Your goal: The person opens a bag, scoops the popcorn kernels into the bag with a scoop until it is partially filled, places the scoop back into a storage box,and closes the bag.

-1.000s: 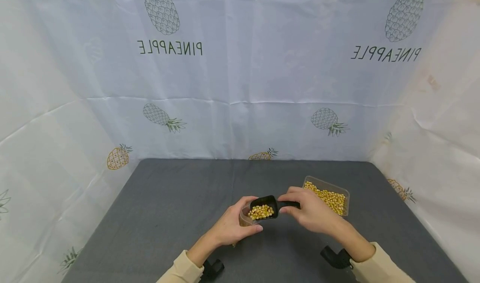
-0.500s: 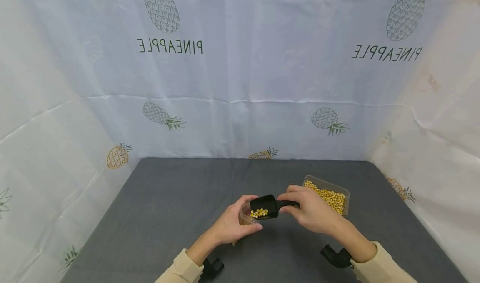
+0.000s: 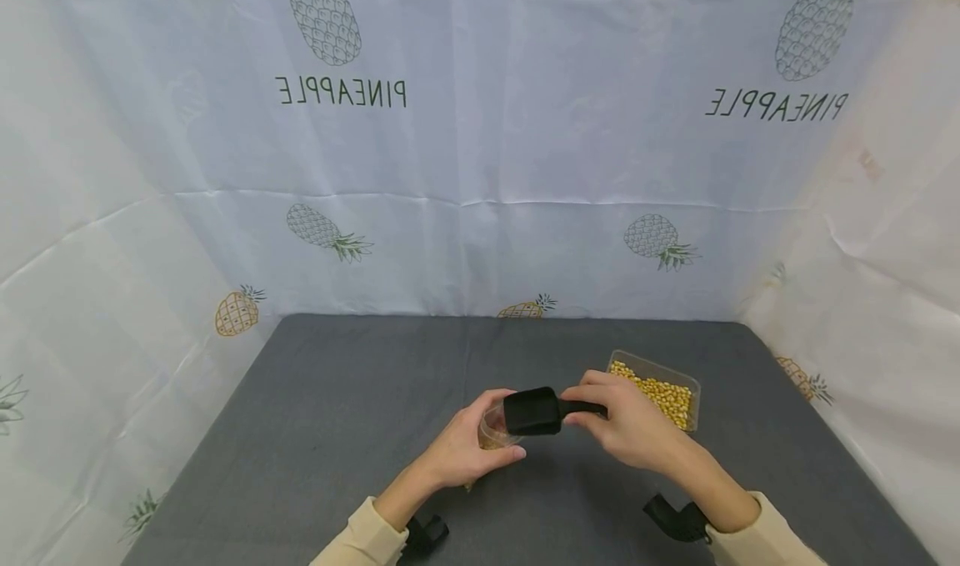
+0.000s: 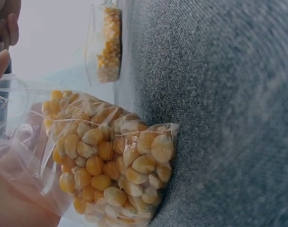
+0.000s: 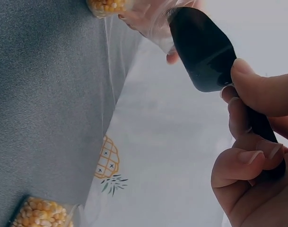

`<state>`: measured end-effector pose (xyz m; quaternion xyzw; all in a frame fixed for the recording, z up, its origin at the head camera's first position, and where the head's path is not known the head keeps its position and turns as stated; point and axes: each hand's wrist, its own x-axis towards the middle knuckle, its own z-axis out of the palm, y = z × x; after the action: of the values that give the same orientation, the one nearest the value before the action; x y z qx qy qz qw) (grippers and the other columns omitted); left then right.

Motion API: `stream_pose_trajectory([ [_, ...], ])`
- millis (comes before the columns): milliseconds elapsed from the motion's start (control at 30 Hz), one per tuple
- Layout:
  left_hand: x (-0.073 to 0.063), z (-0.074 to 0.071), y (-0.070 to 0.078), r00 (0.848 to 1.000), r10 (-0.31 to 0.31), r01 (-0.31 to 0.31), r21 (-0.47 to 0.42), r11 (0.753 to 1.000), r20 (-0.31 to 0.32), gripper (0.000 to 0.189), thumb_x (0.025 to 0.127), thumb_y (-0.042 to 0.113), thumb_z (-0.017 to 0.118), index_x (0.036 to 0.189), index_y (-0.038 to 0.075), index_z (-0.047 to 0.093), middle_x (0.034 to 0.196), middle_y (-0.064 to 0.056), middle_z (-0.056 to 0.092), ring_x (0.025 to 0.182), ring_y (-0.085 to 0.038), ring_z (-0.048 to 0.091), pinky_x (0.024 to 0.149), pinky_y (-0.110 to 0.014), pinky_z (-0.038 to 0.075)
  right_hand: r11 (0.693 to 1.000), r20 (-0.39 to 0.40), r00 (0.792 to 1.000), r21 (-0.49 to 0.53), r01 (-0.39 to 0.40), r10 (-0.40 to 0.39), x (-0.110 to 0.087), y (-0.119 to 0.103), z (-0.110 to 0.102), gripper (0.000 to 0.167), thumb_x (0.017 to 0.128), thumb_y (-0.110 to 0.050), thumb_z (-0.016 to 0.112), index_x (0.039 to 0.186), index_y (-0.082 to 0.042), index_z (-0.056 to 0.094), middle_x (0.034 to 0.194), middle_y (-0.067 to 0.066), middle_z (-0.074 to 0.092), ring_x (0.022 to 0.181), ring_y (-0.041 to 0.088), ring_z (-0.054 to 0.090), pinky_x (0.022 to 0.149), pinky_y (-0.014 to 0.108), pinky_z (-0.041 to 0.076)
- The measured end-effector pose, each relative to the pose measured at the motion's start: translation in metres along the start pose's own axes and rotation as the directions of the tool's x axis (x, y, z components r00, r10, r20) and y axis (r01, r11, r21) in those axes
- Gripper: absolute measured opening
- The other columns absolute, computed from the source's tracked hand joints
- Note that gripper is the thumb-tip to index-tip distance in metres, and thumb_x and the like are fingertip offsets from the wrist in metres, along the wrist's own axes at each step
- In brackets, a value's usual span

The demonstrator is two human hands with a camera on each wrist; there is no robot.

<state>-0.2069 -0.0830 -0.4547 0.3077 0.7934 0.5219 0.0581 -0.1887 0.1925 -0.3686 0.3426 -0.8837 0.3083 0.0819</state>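
My left hand [image 3: 465,445] grips a clear plastic bag [image 4: 110,161] around its upper part and keeps the mouth spread. Corn kernels fill the bag's lower part, which rests on the grey tabletop in the left wrist view. My right hand [image 3: 626,420] holds a black scoop [image 3: 532,412] by its handle. The scoop's tip reaches into the bag's mouth, and its bowl is tipped over so that no kernels show in it from the head view. Behind the right hand stands a clear rectangular container [image 3: 693,399] of corn kernels [image 3: 667,399].
A grey table [image 3: 360,399] lies under both hands. White cloth [image 3: 465,132] with pineapple prints hangs behind it and along the sides. A black wrist mount [image 3: 675,518] sits at the right wrist, another mount [image 3: 426,537] at the left.
The scoop has turned over from bowl-up with a load of kernels, through half empty, to its back facing up. The left hand and the bag have stayed nearly still.
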Motion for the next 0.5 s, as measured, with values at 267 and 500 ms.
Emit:
stream_pose_trajectory([
  [267,0.000,0.000,-0.001,1.000,-0.005,0.005,-0.029,1.000,0.005,0.066,0.094,0.032,0.075,0.150,0.022,0.042,0.106,-0.002,0.067,0.093,-0.009,0.062,0.079,-0.030,0.053,0.996,-0.089,0.995,0.080,-0.030,0.037,-0.012,0.009,-0.001,0.024,0.087,-0.008,0.079,0.110,-0.012,0.076,0.086,-0.014,0.058,0.064,0.003,0.046,0.055,0.025,0.043],
  [500,-0.001,0.001,-0.001,1.000,0.009,-0.010,-0.015,1.000,-0.017,0.063,0.094,0.032,0.075,0.148,0.022,0.045,0.102,0.003,0.065,0.092,-0.009,0.061,0.080,-0.029,0.051,0.984,-0.121,0.977,0.039,-0.172,0.175,-0.028,0.015,-0.008,0.025,0.091,-0.017,0.078,0.115,-0.013,0.076,0.106,-0.006,0.070,0.092,0.016,0.066,0.075,0.035,0.055],
])
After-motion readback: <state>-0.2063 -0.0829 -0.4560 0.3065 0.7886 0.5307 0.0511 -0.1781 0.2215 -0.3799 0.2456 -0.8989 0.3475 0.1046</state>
